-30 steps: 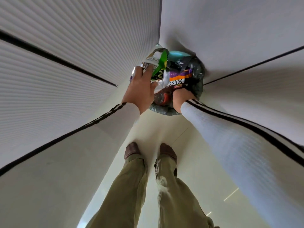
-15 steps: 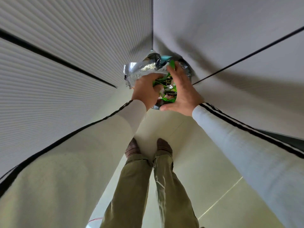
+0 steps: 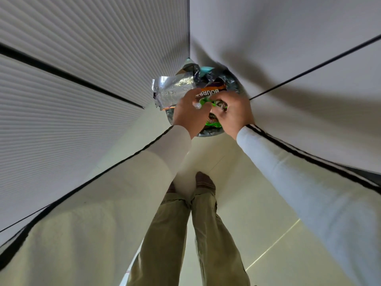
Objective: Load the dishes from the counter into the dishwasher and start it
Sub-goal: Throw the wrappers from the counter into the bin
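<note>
No dishes and no dishwasher are in view. I look straight down into a round bin (image 3: 234,86) with a dark liner, standing in a corner and stuffed with wrappers. My left hand (image 3: 190,114) and my right hand (image 3: 236,113) are together over the bin's near side. Both grip a crumpled green wrapper (image 3: 213,125) between them, fingers curled round it. A silver foil wrapper (image 3: 171,89) sticks out to the left, and an orange and purple biscuit packet (image 3: 210,92) lies just beyond my fingers.
A ribbed white cabinet front (image 3: 82,79) rises on the left and a smooth white panel (image 3: 288,48) on the right, meeting behind the bin. My legs and feet (image 3: 204,182) stand on the pale floor (image 3: 257,213) close below it.
My left hand held the green wrapper above the bin while the right reached into it. The right hand came up onto the wrapper, and both now squeeze it lower over the bin.
</note>
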`<state>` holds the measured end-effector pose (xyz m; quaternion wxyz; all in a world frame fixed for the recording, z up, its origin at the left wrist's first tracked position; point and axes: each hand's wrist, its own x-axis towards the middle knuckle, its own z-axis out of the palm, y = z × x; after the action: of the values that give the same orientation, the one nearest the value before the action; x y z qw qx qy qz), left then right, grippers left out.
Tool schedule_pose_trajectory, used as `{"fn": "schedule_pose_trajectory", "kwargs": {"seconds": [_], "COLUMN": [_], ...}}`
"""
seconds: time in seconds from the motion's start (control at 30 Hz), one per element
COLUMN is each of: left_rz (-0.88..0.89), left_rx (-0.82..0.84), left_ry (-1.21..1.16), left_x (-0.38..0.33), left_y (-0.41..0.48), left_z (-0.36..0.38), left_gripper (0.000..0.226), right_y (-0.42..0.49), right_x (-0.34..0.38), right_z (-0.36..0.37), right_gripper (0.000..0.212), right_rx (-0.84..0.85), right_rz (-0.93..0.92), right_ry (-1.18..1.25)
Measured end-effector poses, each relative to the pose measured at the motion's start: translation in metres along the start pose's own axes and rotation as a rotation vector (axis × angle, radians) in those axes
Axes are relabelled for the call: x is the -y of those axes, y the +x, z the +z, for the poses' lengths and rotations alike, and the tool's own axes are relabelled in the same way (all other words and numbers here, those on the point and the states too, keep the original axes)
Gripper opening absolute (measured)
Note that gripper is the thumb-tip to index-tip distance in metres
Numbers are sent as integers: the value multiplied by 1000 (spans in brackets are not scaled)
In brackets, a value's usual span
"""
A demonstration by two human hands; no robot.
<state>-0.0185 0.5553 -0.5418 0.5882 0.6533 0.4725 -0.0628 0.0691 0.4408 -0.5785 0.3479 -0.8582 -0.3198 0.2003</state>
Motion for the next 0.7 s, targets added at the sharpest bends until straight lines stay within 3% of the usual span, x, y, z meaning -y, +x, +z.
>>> {"fn": "schedule_pose_trajectory", "kwargs": {"seconds": [0.07, 0.17, 0.33, 0.43, 0.57, 0.7], "left_rz": [219, 376, 440, 488, 531, 541], "left_rx": [-99, -72, -43, -30, -22, 8], "left_ry": [479, 695, 728, 739, 752, 786], "left_x": [7, 21, 55, 70, 79, 78], "left_y": [-1, 3, 21, 33, 40, 36], "left_z": [-2, -7, -11, -10, -7, -7], "left_gripper": [50, 52, 48, 46, 46, 46], "right_y": [7, 11, 26, 39, 47, 40], "right_x": [-11, -23, -39, -51, -52, -50], "right_z": [4, 13, 38, 58, 75, 76], "right_gripper": [32, 40, 30, 34, 28, 29], "right_rx": [113, 405, 421, 321, 426, 449], "right_rz": [23, 52, 150, 272, 370, 413], "right_ry": [-247, -550, -807, -795, -854, -765]}}
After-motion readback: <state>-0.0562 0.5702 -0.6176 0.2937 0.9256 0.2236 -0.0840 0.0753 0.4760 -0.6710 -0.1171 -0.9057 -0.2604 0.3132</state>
